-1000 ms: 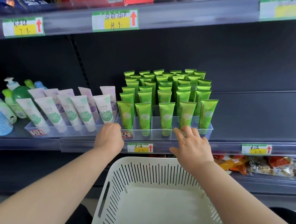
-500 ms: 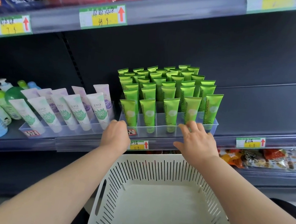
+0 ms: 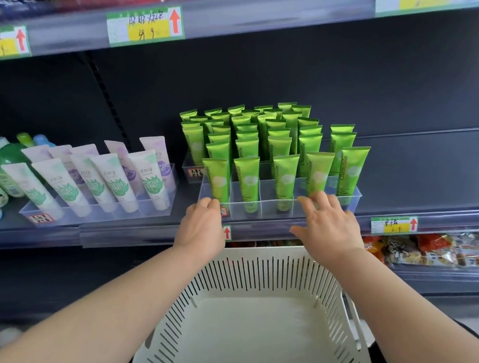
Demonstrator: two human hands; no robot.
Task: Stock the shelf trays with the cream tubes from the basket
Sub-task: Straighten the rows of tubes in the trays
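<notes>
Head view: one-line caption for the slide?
Left hand and right hand on the front of the clear tray of green tubes, above the empty white basket.

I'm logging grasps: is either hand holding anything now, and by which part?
The left hand grips the clear tray at its front left corner; the right hand only rests spread fingers on its front wall.
</notes>
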